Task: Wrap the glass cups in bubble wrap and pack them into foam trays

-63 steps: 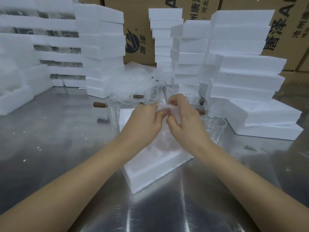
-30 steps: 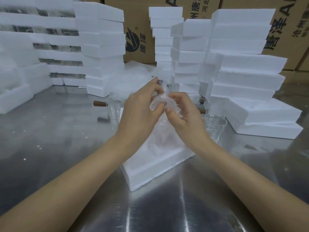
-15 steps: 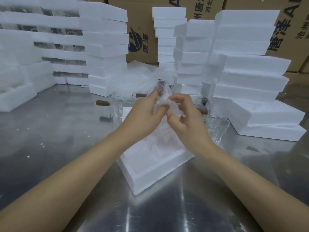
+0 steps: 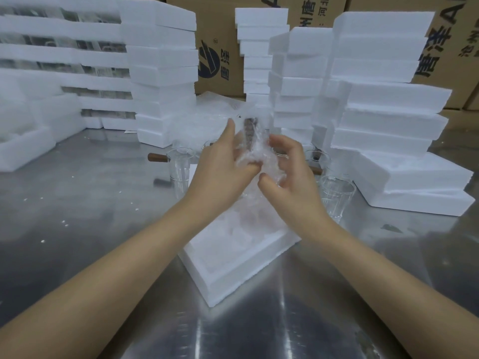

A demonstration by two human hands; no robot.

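Above the open foam tray (image 4: 241, 257), both hands hold a glass cup bundled in bubble wrap (image 4: 255, 149), its brown wooden handle (image 4: 249, 130) pointing up. The left hand (image 4: 220, 172) curls its fingers into the film; the right hand (image 4: 290, 174) cups it loosely, thumb pressing the wrap's lower fold. Light, fragile and slippery under plastic (judging by looks), it is best gripped round the body, not the handle. Bare cups (image 4: 335, 198) and foam stacks (image 4: 383, 120) crowd close; the near steel table (image 4: 77, 216) offers room.
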